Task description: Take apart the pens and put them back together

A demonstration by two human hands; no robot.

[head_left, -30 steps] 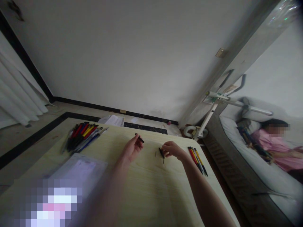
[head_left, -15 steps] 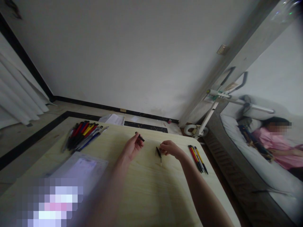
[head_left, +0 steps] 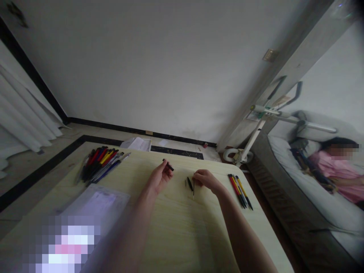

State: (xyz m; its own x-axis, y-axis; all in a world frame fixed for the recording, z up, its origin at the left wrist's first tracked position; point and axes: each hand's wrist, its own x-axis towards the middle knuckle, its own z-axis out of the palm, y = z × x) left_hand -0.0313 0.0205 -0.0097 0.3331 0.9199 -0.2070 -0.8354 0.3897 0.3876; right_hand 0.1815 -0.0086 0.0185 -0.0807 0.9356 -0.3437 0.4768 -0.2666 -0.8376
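My left hand (head_left: 159, 178) is raised a little over the pale wooden table (head_left: 176, 231), its fingers pinched on a short black pen part (head_left: 168, 165). My right hand (head_left: 205, 179) rests on the table with fingers closed on a thin pen refill (head_left: 193, 186) that points down towards me. A second short black pen part (head_left: 189, 184) lies on the table just left of the refill. The two hands are a hand's width apart.
A heap of several red, yellow, blue and black pens (head_left: 99, 163) lies at the table's far left. Three pens (head_left: 240, 186) lie side by side near the right edge. A clear plastic sleeve (head_left: 95, 203) lies near left. Another person (head_left: 338, 167) lies on a bed at right.
The right hand has turned the refill from slanted to nearly upright and shifted slightly left. The left hand has stayed put. The view has drifted a little.
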